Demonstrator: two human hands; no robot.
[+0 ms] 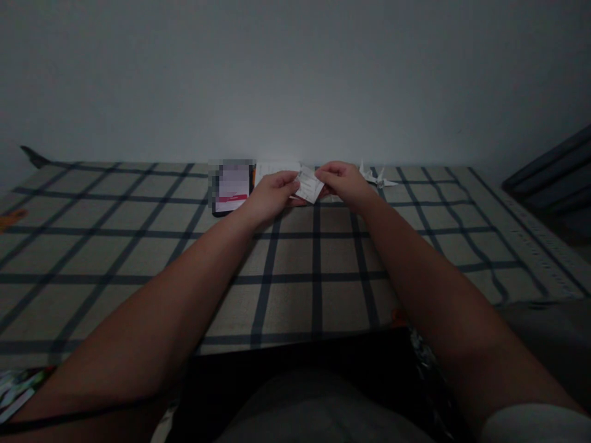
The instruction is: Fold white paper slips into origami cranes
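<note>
A small folded piece of white paper with faint print is held up between my two hands, above the far part of the table. My left hand pinches its left edge between thumb and fingers. On the other side, my right hand grips the upper right corner the same way. Behind my left hand lie some white printed sheets, partly hidden by it. White folded paper cranes sit just right of my right hand.
A phone with a lit, partly blurred screen lies left of my left hand. The checked tablecloth covers the table up to the grey wall. An orange item is at the far left, and dark folded fabric at the right.
</note>
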